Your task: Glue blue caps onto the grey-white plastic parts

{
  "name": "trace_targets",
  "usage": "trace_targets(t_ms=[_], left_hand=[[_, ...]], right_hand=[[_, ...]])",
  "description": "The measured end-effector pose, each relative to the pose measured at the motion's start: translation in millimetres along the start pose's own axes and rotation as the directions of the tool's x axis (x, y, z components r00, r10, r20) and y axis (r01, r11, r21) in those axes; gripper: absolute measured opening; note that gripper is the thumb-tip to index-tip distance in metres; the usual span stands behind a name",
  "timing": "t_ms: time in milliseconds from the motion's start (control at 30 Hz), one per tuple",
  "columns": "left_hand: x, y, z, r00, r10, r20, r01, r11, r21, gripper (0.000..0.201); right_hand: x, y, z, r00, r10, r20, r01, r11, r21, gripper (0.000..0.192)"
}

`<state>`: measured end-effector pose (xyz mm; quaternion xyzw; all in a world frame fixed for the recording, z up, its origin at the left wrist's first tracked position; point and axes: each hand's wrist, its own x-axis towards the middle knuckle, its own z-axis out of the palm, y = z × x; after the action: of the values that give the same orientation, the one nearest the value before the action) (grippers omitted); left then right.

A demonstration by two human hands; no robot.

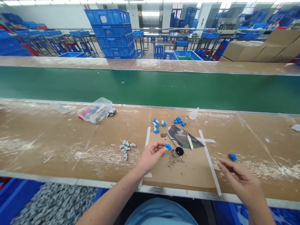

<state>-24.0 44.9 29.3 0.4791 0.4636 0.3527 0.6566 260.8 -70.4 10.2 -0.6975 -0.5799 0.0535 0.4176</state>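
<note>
My left hand (152,156) pinches a small blue plastic part (168,147) between thumb and fingertips, just left of a small round pot of black liquid (179,152). To the right, my right hand (241,182) is open, its fingers curved and apart with nothing visible between them. Just beyond its fingertips lies another blue part (232,157), which it does not touch. Behind the pot a camouflage cloth (178,136) carries a white-handled tool (190,141). Several blue-and-white pieces (156,125) and a cluster of blue parts (178,120) lie farther back.
Left of the taped cardboard sheet (187,175) is a pile of grey parts (125,148). A clear plastic box (96,111) holds mixed items. Beyond runs a green conveyor belt (150,87). A bin of grey parts (56,203) sits below the table edge at left.
</note>
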Motion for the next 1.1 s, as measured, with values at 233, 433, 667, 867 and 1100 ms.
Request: trace_targets(t_ms=[233,433,667,867,1100], left_hand=[[-37.2,-41.4,30.2,0.998,0.027,0.054,-0.022,0.996,-0.082,0.037],[-43.6,-64.0,29.9,0.984,0.152,0.098,-0.160,0.984,0.084,0.030],[-41.6,-66.6,25.5,0.960,0.251,0.124,-0.278,0.909,0.312,0.021],[-41.5,-59.6,25.9,0.959,0.252,0.129,-0.281,0.908,0.312,0.020],[-40.8,-63.8,25.1,0.967,0.222,0.121,-0.247,0.935,0.254,0.020]], right_hand=[[-29.3,-67.8,66.9,0.914,-0.324,0.243,0.272,0.936,0.225,0.046],[-36.7,-64.7,88.0,0.898,-0.410,0.161,0.374,0.902,0.213,0.036],[-31.3,-66.1,82.8,0.859,-0.490,0.152,0.445,0.859,0.253,0.041],[-33.2,-66.0,85.7,0.842,-0.522,0.138,0.489,0.845,0.216,0.050],[-37.4,-62.7,89.1,0.843,-0.523,0.124,0.494,0.845,0.207,0.052]])
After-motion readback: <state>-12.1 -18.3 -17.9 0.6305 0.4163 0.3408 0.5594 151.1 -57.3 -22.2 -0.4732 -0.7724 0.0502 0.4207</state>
